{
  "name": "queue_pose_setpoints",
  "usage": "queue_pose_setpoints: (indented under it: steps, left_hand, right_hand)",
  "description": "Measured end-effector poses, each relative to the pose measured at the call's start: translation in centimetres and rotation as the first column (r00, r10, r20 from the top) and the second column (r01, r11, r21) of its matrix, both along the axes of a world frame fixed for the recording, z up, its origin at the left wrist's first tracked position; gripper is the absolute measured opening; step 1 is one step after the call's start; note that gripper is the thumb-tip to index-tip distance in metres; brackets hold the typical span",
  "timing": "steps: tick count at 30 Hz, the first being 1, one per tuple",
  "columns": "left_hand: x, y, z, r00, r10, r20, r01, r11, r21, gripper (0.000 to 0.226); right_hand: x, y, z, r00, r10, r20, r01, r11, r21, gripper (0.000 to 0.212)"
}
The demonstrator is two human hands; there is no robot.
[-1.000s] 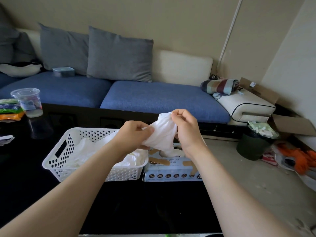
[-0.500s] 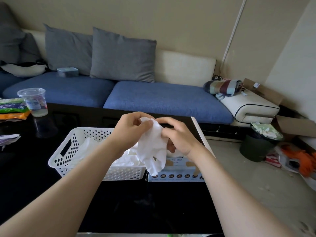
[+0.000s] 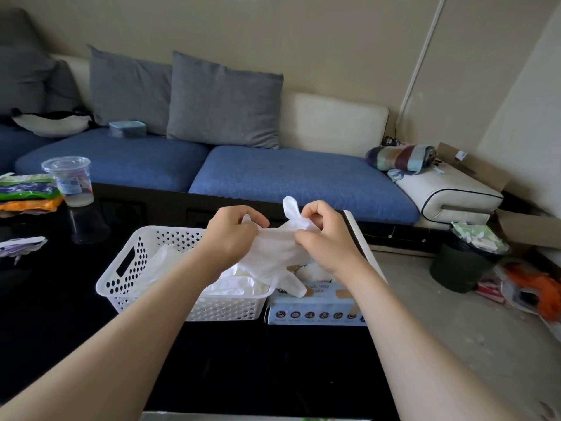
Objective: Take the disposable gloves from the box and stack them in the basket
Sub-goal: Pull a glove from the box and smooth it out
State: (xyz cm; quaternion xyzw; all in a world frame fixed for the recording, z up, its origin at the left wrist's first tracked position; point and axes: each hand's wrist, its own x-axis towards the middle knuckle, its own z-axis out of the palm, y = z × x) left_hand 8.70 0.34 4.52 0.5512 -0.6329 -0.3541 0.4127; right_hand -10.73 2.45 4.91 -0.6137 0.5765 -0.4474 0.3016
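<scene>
A white disposable glove (image 3: 274, 256) is stretched between my two hands above the table. My left hand (image 3: 232, 235) pinches its left end and my right hand (image 3: 323, 238) pinches the finger end, one glove finger sticking up. Below my left hand stands a white perforated basket (image 3: 142, 268) with several white gloves (image 3: 236, 282) lying in it. Right of the basket sits the light blue glove box (image 3: 318, 308), its opening partly hidden by my right hand and the hanging glove.
The black glossy table (image 3: 243, 360) carries a clear plastic cup (image 3: 71, 180) and coloured packets (image 3: 27, 192) at the far left. A blue sofa (image 3: 288, 174) runs behind. A dark bin (image 3: 464, 265) and clutter stand on the floor at the right.
My hands have drawn apart, spreading the glove sideways from a bunched, hanging shape. One glove finger now points up by my right hand.
</scene>
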Motion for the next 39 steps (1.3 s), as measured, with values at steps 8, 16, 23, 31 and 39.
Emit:
queue_pose_setpoints:
  steps: [8, 16, 23, 31, 39]
  left_hand:
    - [0.3, 0.6, 1.1, 0.990, -0.022, -0.141, 0.012, 0.997, -0.072, 0.034]
    - [0.8, -0.1, 0.2, 0.999, -0.017, -0.052, 0.005, 0.975, -0.222, 0.020]
    - [1.7, -0.5, -0.5, 0.990, 0.087, 0.108, -0.066, 0.980, -0.188, 0.016]
    - [2.8, 0.1, 0.8, 0.977, -0.041, -0.211, 0.032, 0.998, -0.046, 0.042]
    - [3.8, 0.5, 1.5, 0.949, 0.051, -0.312, -0.094, 0.988, -0.122, 0.018]
  right_hand:
    - [-0.2, -0.3, 0.0, 0.978, 0.128, -0.165, -0.109, 0.987, 0.122, 0.028]
    - [0.1, -0.3, -0.3, 0.989, 0.096, -0.110, -0.088, 0.993, 0.079, 0.032]
    - [-0.6, 0.2, 0.2, 1.000, 0.012, -0.011, -0.013, 0.995, -0.095, 0.017]
    - [-0.6, 0.1, -0.1, 0.969, 0.137, 0.205, -0.143, 0.990, 0.017, 0.020]
    - [0.8, -0.5, -0.2, 0.872, 0.168, 0.460, -0.234, 0.968, 0.091, 0.011]
